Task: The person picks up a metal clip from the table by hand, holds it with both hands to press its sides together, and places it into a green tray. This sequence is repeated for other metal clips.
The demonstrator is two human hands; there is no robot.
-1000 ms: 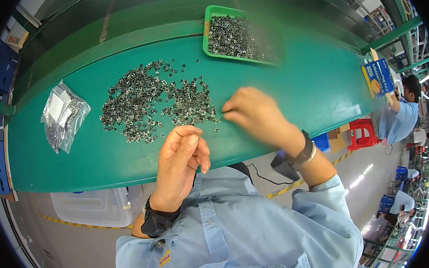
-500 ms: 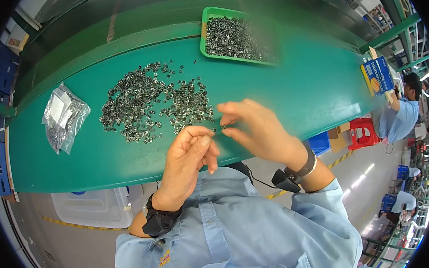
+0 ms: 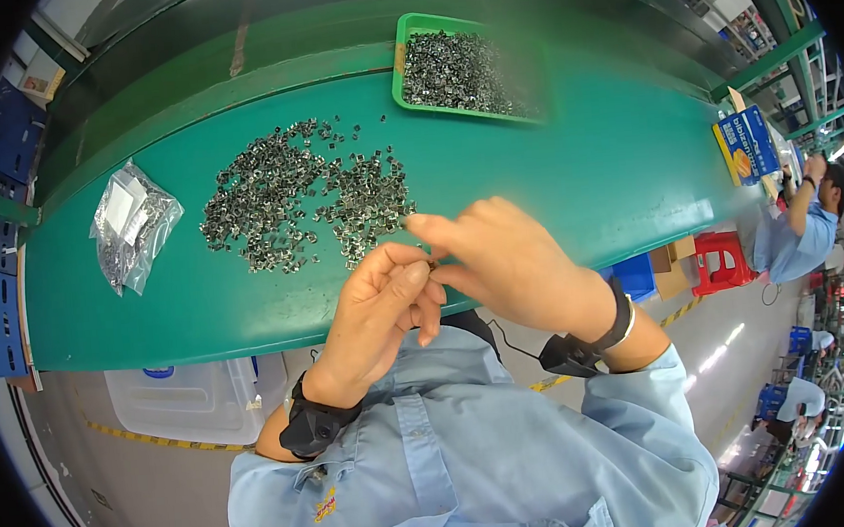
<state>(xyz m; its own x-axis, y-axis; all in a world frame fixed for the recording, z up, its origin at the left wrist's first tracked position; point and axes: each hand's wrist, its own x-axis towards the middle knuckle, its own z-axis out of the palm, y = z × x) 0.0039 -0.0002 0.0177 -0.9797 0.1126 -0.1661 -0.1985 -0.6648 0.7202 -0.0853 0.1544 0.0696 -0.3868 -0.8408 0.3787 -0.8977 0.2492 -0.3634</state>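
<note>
My left hand and my right hand meet above the table's near edge, fingertips touching or almost so. Thumb and forefinger of each are pinched around tiny metal pieces, mostly hidden by the fingers. Just beyond my hands, on the green tabletop, lies a loose heap of small, shiny, square metal parts. A smaller heap of the same parts adjoins it on the right, nearest my fingertips. Each wrist wears a black strapped device.
A green tray full of similar parts stands at the back. On the left lies a clear plastic bag of parts with a white label. A blue and yellow box sits at the right end, near another person. A clear bin is below the table.
My right hand has moved left and slightly down, bringing the pinched fingertips of both hands together. Before, a small metal piece showed at each hand's fingertips with a gap between. The other person's arm has risen.
</note>
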